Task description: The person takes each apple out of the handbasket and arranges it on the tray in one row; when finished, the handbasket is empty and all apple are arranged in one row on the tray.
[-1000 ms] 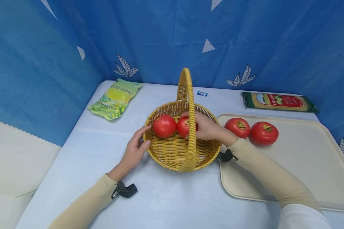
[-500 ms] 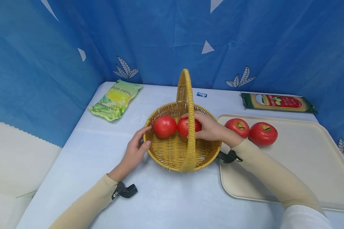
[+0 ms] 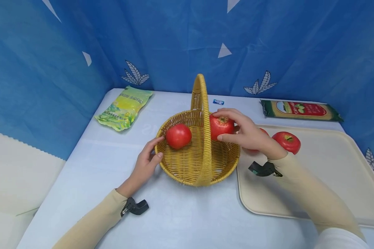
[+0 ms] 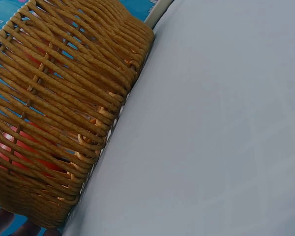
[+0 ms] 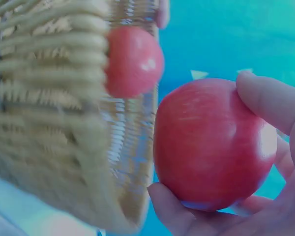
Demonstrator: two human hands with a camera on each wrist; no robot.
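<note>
My right hand (image 3: 247,133) grips a red apple (image 3: 220,126) by its sides at the right rim of a yellow wicker basket (image 3: 187,169). In the right wrist view this apple (image 5: 211,142) is held between thumb and fingers, just outside the basket's mouth. A second apple (image 3: 178,136) lies inside the basket at the left. My left hand (image 3: 145,166) rests against the basket's left side, its fingers touching the rim and outer wall. In the left wrist view only some fingertips (image 4: 24,227) show beside the woven wall (image 4: 64,98).
A beige tray (image 3: 324,173) to the right bears an apple (image 3: 287,141) and another apple (image 3: 252,151) partly behind my right hand. Spaghetti-like pack (image 3: 302,110), a small blue packet (image 3: 218,102) and a green-yellow bag (image 3: 123,108) lie along the back. The basket handle (image 3: 207,138) arches upward.
My right hand has lifted its apple from the basket's inside, up and rightward past the handle to the right rim. The left hand and the other apple have stayed put.
</note>
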